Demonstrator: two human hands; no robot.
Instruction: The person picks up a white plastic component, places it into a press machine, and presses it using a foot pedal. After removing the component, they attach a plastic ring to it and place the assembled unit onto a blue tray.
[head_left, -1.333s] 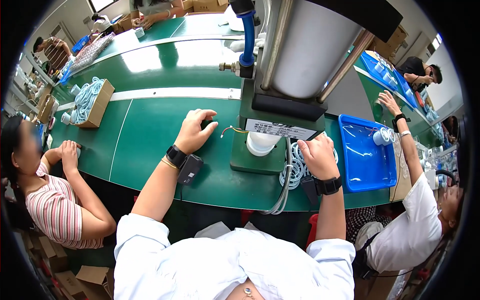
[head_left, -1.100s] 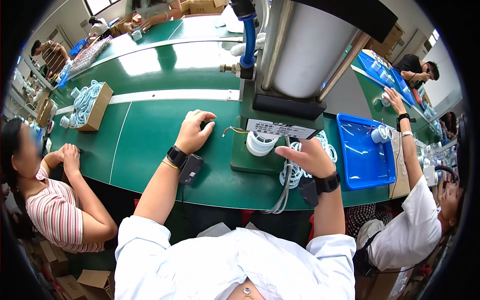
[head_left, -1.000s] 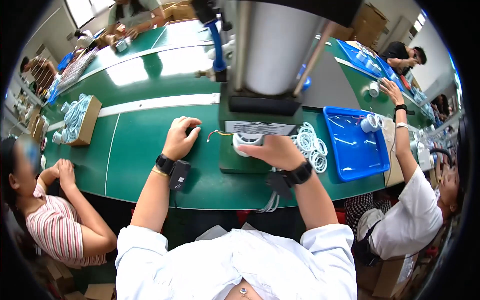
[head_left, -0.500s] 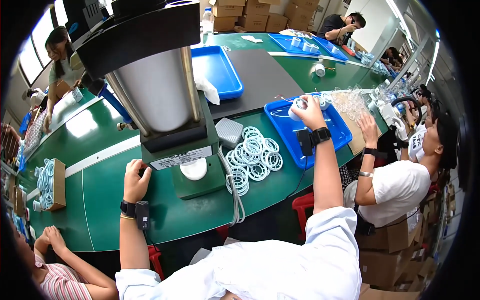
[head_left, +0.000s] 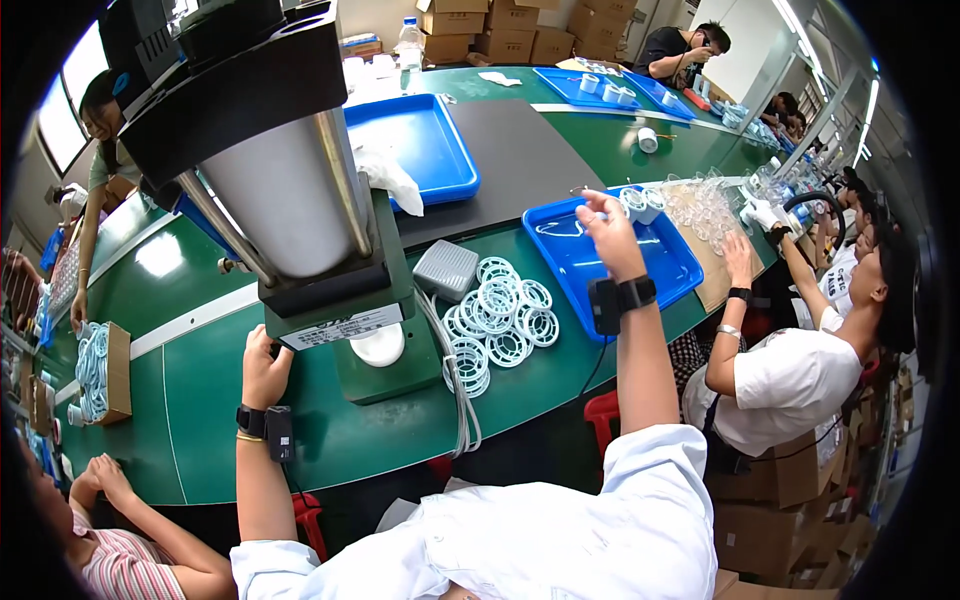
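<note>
Right hand [head_left: 610,240] over blue tray [head_left: 667,268] at right of centre, fingers half-curled, grip indeterminate, white cylindrical parts [head_left: 642,205] in tray beside fingers, left hand [head_left: 266,372] near press [head_left: 285,200] at left, fingers partly hidden, grip indeterminate.

the pneumatic press [head_left: 285,205] has a pale grey cylinder between metal rods, set above a dark green head and base, and stands on the green surface [head_left: 215,395]. a white round piece [head_left: 380,347] sits on its base, partly covered by the head. to the right, a shallow rectangular blue tray [head_left: 655,268] lies flat, with short white cylindrical parts [head_left: 634,204] close together near its far right corner.
</note>
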